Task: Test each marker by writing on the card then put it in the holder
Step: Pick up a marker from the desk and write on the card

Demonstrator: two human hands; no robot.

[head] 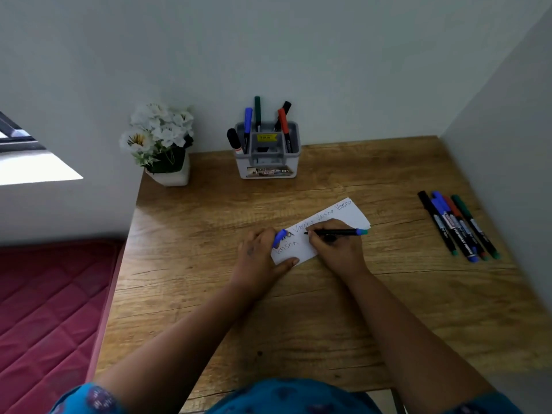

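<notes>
Wooden desk (298, 309) in a white-walled corner, seen from above. Card (343, 215) lies near centre, skewed toward 1 o'clock, several copies of one word already on it. Right hand (336, 249) is closed around a black-barrelled marker (337, 232) with a blue end, lying nearly flat, tip at 9 o'clock on the card between the upper and lower lines of writing. Left hand (258, 255) presses the card's 8 o'clock corner, thumb laid along the lower edge, fingers curled around a blue cap (280, 238). Holder (266, 149) stands at 12 o'clock against the wall, well apart from the card, with five markers upright in it: black, blue, green, red, black. Four more markers (460, 225) lie side by side at 3 o'clock near the desk's right edge, capped, likely untested. White flowers in a pot (161, 144) sit at 10 o'clock, left of the holder; red mattress (50, 309) lies below the desk's left edge. Judgement: mid-test on this marker, roughly half the set done. Risks: card is only pinned at one corner, so a hard stroke could pivot it and smear wet ink under the right palm, which rests on the paper. Free space is shrinking, so new writing may overlap old and hide a weak marker. Cap is held loosely; a drop could roll it off the left edge. Dropping the marker in uncapped, or crowding a full slot, could tip the light holder.
</notes>
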